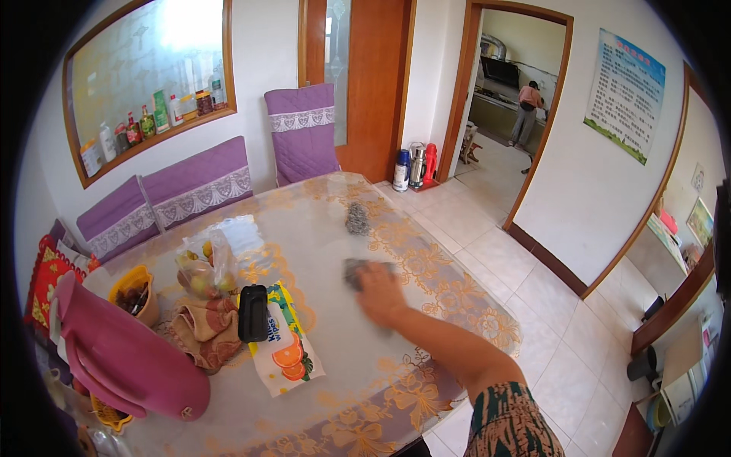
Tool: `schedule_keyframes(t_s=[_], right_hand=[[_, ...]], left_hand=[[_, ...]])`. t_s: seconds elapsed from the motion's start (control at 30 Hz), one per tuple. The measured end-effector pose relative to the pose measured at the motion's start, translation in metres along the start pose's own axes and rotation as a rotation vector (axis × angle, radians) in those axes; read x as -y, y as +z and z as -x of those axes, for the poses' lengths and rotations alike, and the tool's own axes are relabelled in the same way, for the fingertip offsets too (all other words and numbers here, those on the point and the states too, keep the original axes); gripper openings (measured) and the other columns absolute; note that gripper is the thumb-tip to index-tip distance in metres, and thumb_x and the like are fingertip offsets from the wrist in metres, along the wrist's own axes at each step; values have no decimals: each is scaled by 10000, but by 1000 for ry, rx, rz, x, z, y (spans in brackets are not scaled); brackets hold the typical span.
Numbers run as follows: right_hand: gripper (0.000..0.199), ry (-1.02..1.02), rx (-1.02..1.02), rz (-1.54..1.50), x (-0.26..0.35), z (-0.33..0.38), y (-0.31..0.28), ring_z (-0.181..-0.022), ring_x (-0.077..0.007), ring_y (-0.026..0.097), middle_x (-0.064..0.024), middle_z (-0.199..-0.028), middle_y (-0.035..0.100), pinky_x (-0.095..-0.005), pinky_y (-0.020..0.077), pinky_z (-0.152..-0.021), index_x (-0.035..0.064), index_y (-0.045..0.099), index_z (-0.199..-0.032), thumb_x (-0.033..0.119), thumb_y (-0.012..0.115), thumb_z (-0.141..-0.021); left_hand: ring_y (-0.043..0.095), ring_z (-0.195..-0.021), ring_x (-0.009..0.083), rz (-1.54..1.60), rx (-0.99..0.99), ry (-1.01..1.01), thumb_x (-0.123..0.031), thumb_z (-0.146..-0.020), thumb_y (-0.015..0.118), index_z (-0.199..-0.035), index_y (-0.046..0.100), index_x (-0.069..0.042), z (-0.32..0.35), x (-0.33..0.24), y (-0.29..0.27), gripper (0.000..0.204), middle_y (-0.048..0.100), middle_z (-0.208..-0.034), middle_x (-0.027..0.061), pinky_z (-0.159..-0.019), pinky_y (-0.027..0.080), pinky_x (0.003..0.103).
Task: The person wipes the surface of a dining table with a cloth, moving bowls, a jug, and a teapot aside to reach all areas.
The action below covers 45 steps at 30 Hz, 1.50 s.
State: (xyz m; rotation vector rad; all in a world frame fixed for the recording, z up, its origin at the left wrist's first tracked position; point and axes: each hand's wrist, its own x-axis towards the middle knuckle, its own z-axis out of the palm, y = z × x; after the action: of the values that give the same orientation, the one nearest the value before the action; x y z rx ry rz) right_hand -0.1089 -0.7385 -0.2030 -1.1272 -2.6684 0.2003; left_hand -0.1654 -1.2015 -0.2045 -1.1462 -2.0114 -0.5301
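My right hand (378,295) reaches across the table and presses down on a grey cloth (354,272), which sticks out past the fingertips. Hand and cloth are slightly blurred. Beyond them lies a crumpled grey clump (357,219), its kind hard to make out. The table (320,199) wears a clear-looking cover with gold flower patterns. To the left of my hand are a wipes packet (285,354) with orange slices on it, a black oblong tray-like thing (253,314) and a brown cloth (204,329). My left hand is out of the picture.
A tall pink jug (137,350) stands at the near left, beside a yellow basket (135,286) and a clear bag of fruit (204,270). Purple-covered chairs (198,171) line the far side. Flasks (416,166) stand by a doorway; a person (528,110) is in the room beyond.
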Motion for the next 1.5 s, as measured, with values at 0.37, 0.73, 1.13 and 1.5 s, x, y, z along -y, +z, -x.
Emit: schedule_keyframes(t_s=[0.37, 0.73, 1.13, 1.5], right_hand=[[496, 184, -29, 104, -96, 5, -25, -1415, -264, 254, -97, -1469, 381, -488, 236, -1112, 228, 428, -1414, 272, 522, -928], [633, 218, 13, 65, -44, -13, -16, -1455, -320, 127, -120, -1567, 209, -472, 111, -1159, 182, 283, -1499, 484, 382, -950], [567, -218, 40, 2, 61, -60, 30, -1440, -301, 186, -114, -1550, 249, -474, 170, -1136, 212, 292, -1489, 386, 423, -965], [508, -466, 125, -97, 84, -85, 33, -1446, -271, 191, -75, -1540, 292, -445, 168, -1143, 293, 370, -1454, 337, 480, -960]], left_hand=[[660, -880, 260, 24, -18, 14, -336, -1021, 369, -1034, 704, -74, -1, 1, 2, 426, 703, -974, 89, -784, 496, 394], [668, -856, 253, 42, 3, 34, -344, -1018, 368, -996, 708, -74, -4, 2, 1, 434, 710, -954, 85, -767, 498, 378], [674, -821, 246, 54, -22, 52, -321, -1013, 393, -981, 703, -53, -8, 3, 3, 411, 714, -923, 86, -726, 509, 360], [672, -818, 258, 61, 32, 91, -300, -1000, 393, -975, 702, -26, -11, 7, -3, 414, 715, -926, 114, -747, 518, 363]])
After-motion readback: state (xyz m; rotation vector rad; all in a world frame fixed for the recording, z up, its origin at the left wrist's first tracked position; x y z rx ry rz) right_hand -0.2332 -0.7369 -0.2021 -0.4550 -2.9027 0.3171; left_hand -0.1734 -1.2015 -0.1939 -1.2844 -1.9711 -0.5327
